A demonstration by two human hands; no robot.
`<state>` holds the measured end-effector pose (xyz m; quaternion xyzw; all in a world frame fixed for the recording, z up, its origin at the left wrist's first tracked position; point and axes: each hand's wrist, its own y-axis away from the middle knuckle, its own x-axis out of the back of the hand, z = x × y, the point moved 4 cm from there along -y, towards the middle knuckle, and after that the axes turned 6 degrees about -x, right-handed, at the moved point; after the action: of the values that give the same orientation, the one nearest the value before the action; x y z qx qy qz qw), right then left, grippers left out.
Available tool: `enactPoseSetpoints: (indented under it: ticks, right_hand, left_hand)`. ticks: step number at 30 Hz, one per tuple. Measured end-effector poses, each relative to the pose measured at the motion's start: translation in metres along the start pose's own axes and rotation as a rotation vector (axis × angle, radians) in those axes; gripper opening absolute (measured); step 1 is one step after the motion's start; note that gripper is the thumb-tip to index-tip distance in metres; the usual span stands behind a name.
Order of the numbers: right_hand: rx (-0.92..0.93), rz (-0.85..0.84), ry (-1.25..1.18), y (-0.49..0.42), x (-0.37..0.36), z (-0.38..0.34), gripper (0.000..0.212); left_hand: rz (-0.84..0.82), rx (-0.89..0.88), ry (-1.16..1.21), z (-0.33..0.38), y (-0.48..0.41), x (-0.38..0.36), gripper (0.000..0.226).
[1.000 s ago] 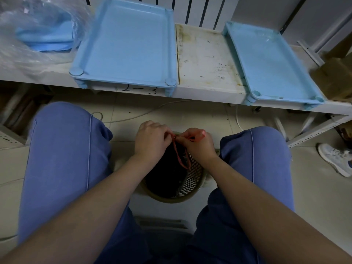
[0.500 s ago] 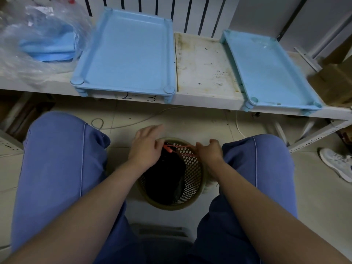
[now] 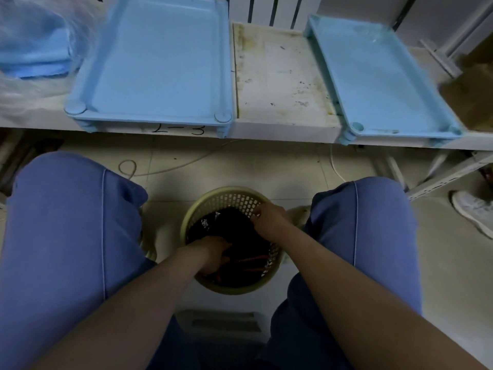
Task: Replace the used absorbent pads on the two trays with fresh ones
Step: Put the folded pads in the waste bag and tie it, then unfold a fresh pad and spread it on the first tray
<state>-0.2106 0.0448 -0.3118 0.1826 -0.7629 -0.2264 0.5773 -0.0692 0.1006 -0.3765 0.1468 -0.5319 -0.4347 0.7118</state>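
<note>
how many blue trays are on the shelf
2. The left tray lies left of the stained white panel; the right tray lies on its other side, turned at an angle. No others show.

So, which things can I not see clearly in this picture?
Head view only:
Left hand: fingers sunk in the black bag inside the basket, so its grip is hidden.
Blue pads: blurred behind clear plastic, cut by the left edge; count unknown.
Left tray and right tray: motion blur hides whether a pad lies inside.
Shoe: cut by the right edge.
</note>
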Motion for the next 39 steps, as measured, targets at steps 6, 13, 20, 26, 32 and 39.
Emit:
enactPoseSetpoints:
  ticks: [6, 13, 20, 26, 32, 39]
  right_hand:
    - [0.076, 0.009, -0.078, 0.011, 0.022, -0.011, 0.032]
    - [0.249, 0.046, -0.136, 0.031, 0.087, -0.076, 0.023]
    - [0.469, 0.271, -0.379, 0.048, 0.160, -0.173, 0.022]
    - [0.503, 0.321, -0.488, 0.018, 0.174, -0.236, 0.022]
    - [0.747, 0.460, -0.277, -0.006, 0.172, -0.336, 0.021]
    - [0.941, 0.561, 0.290, -0.033, 0.151, -0.431, 0.030]
  left_hand:
    - [0.690, 0.000, -0.052, 0.017, 0.043, 0.076, 0.038]
    - [1.312, -0.059, -0.050, 0.007, 0.129, 0.179, 0.016]
    - [1.630, 0.105, -0.075, -0.045, 0.193, 0.244, 0.020]
    - [1.652, 0.328, -0.076, -0.127, 0.223, 0.271, 0.026]
    - [1.469, 0.453, -0.144, -0.214, 0.233, 0.293, 0.020]
    - [1.551, 0.391, -0.047, -0.252, 0.236, 0.301, 0.028]
